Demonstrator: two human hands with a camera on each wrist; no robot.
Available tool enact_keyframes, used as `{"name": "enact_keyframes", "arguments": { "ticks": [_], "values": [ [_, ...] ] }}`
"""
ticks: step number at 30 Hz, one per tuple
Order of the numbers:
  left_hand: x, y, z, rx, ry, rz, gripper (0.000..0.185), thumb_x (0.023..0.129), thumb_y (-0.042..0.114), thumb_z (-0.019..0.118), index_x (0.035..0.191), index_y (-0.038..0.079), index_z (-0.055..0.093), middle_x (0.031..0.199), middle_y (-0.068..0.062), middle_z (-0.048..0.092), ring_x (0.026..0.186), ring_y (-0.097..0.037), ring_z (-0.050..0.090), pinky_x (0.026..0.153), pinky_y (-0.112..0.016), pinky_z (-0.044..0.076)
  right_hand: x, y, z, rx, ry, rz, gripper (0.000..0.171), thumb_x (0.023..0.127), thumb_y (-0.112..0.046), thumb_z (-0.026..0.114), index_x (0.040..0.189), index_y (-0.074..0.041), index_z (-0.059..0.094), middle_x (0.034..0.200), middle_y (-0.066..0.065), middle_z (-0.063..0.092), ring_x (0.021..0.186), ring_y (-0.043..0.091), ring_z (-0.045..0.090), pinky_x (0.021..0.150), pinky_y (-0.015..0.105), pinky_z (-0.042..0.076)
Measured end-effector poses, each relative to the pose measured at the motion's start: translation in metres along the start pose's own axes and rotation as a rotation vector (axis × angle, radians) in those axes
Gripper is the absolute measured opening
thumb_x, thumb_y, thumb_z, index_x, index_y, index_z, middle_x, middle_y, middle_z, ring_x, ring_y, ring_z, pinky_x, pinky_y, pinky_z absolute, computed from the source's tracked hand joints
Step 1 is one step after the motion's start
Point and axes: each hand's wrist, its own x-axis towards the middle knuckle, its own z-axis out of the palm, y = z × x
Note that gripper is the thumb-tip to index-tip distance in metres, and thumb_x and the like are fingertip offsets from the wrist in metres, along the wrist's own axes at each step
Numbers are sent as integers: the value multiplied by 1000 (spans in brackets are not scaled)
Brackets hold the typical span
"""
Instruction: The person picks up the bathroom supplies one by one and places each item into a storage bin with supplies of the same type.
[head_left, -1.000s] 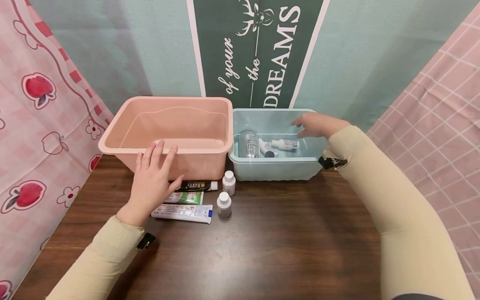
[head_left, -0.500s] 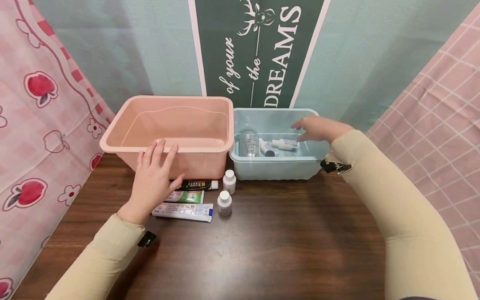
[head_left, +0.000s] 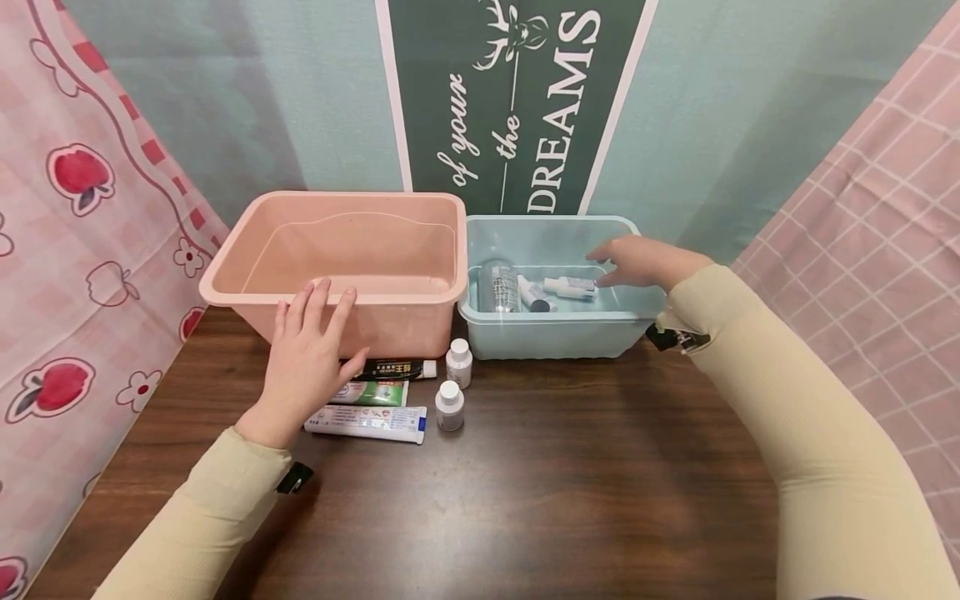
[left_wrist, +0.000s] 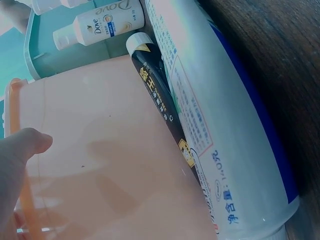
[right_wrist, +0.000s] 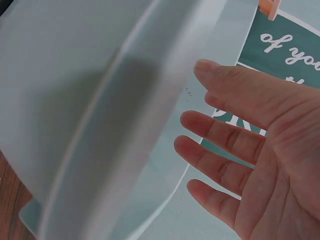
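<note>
The right hand (head_left: 641, 260) is easing lower and slightly toward the right of the frame compared with a second ago, settling over the right end of the blue bin (head_left: 551, 337) while its fingers (right_wrist: 220, 135) are spreading loose and straight, grasping nothing. That small drift suggests the hand is finishing a drop-off inside the bin and beginning to draw back, though that is a judgement only. In the middle of the frame, just left of those fingertips, a small white bottle (head_left: 572, 288) is lying on its side on the bin floor, close to the fingers but apart from them. Beside it a clear bottle (head_left: 500, 288) is standing, and another small tube-like item is lying between the two.

The left hand (head_left: 307, 367) is staying put, unchanged over the last second, its fingers (head_left: 318, 304) lying flat and relaxed against the front wall of the pink bin (head_left: 333, 250) at centre left, gripping nothing. Just right of its palm, on the dark wooden surface (head_left: 570, 483), a black tube (head_left: 393, 370), a green-and-white tube (head_left: 371, 393) and a white-and-blue tube (head_left: 367, 423) are lying stacked toward the lower frame. Two small white-capped bottles (head_left: 453, 385) are standing right of the tubes, in front of the gap between the bins
</note>
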Motion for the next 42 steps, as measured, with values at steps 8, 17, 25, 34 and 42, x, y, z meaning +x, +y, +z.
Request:
{"name": "enact_keyframes", "arguments": {
  "ticks": [8,17,25,34,42],
  "values": [
    [1,-1,1,5,7,4,82,69,35,75,137,6,40,137,-29,33,127,-46,29,97,-66,20,-3,-1,1,7,3,33,48,86,-12,64,127,8,50,126,28,52,117,43,47,98,53,34],
    [2,0,1,-4,-2,5,82,70,36,74,138,7,39,138,-28,33,127,-45,28,98,-66,19,-10,-5,6,-6,43,-16,47,86,-13,63,126,9,51,123,29,52,115,44,48,97,53,35],
    [0,1,0,-9,-4,-5,81,70,36,73,138,7,39,138,-28,33,128,-46,27,100,-65,17,-16,-4,9,-24,80,-52,45,87,-14,64,125,8,53,122,27,55,116,42,48,97,52,35],
    [0,2,-1,-5,-13,-5,82,70,36,73,138,7,38,139,-28,31,127,-46,27,100,-65,17,-24,-5,12,-11,78,-26,48,87,-16,65,127,6,52,125,26,53,118,41,47,98,53,34],
    [0,2,-2,-4,-17,-9,82,70,35,73,138,7,38,139,-29,31,128,-46,26,101,-64,16,-28,-8,12,-20,72,-5,49,88,-19,63,128,6,51,127,27,51,120,42,45,98,54,34]
  ]
}}
